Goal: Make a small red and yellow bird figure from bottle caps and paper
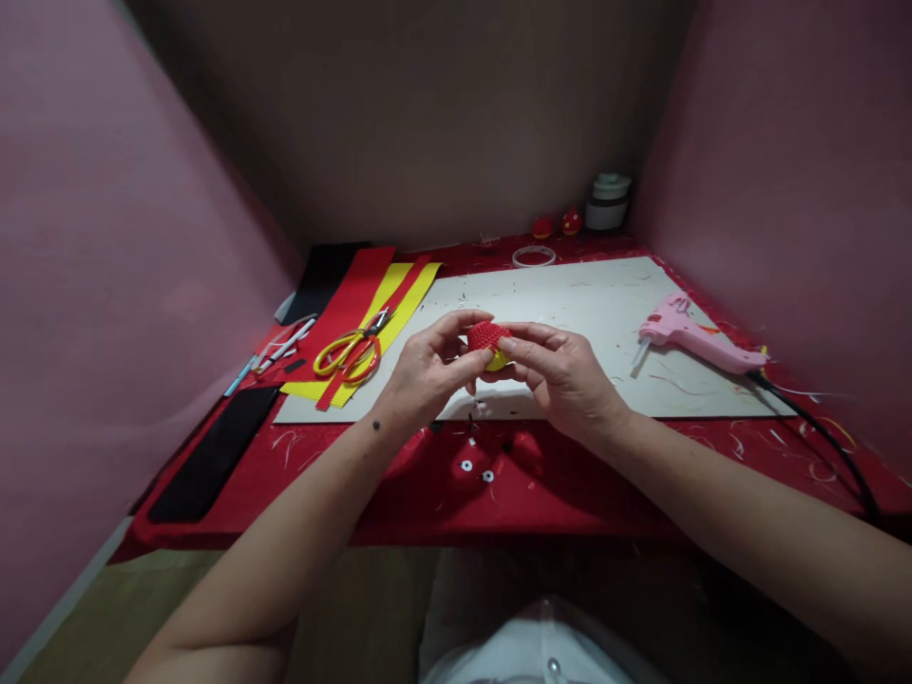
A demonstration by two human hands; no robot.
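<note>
Between my two hands, above the white board (pixel 584 313), is a small rounded red piece with a textured surface (pixel 486 334) and a yellow patch at its lower right. My left hand (pixel 436 361) grips it from the left, thumb pressed to its front. From the right, my right hand (pixel 560 366) holds it too, thumb and fingers around the yellow side. Parts of the piece are hidden behind the fingers. Below the hands, two small white eye pieces with dark centres (pixel 477 471) lie on the red cloth (pixel 399 503).
A pink glue gun (pixel 691 334) rests on the board's right side, its black cord trailing right. Scissors (pixel 352 351) lie over red and yellow sheets (pixel 399 318) at left. Black strips, pens, a tape ring (pixel 534 256), two red figures (pixel 571 221) and a jar (pixel 608 201) surround the board.
</note>
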